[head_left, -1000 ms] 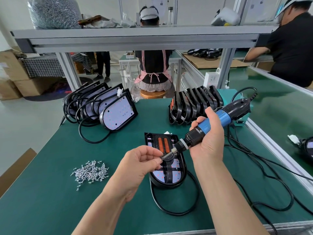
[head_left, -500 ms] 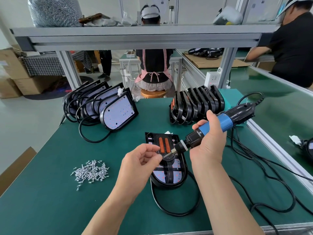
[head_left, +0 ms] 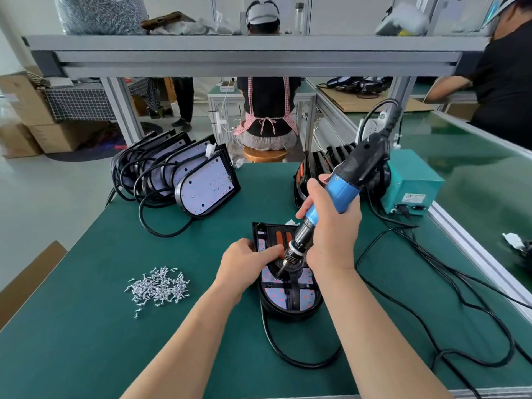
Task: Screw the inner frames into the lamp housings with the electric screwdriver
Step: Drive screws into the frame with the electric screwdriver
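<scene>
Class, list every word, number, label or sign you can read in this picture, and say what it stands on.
No text is readable.
White label on the teal power box: print too small to read.
Small mark on the nearest leaning lamp's LED board: too small to read.

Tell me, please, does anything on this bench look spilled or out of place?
The screws lie in a loose heap straight on the green mat, left of the lamp housing, in no tray; a few lie apart. Nothing looks damaged.
</scene>
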The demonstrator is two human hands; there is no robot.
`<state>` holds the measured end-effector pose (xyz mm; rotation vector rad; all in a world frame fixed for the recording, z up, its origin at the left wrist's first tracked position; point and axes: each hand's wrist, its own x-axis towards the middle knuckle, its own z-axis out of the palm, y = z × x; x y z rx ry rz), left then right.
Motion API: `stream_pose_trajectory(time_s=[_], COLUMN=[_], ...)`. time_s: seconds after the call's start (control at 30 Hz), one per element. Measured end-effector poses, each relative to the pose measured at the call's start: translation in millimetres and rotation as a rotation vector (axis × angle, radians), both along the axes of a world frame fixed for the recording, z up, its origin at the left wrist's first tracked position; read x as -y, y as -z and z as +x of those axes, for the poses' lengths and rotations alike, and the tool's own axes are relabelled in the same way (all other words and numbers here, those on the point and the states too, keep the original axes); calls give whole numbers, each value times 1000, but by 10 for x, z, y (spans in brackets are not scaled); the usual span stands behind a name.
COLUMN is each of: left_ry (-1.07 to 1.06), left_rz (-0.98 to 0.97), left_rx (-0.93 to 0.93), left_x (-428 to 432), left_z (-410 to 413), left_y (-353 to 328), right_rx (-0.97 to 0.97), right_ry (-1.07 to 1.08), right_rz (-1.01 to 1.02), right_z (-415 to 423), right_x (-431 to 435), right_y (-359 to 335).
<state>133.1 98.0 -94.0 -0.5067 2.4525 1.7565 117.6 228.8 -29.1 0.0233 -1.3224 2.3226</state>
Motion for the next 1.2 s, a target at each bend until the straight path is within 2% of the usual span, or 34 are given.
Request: stream_pose_trajectory(time_s=[0.27, 0.63, 1.2], left_ry=[-2, -19, -27], left_rz=[12, -6, 19], left_rx=[-15, -42, -56], left_x=[9, 9, 0], left_z=[-64, -106, -124], left_y=[82, 113, 120], right_rx=[8, -35, -68], right_ry=[-62, -139, -180], right_rz=[38, 190, 216], right_z=[-55, -32, -59], right_x=[100, 174, 172], right_y=[44, 1, 42])
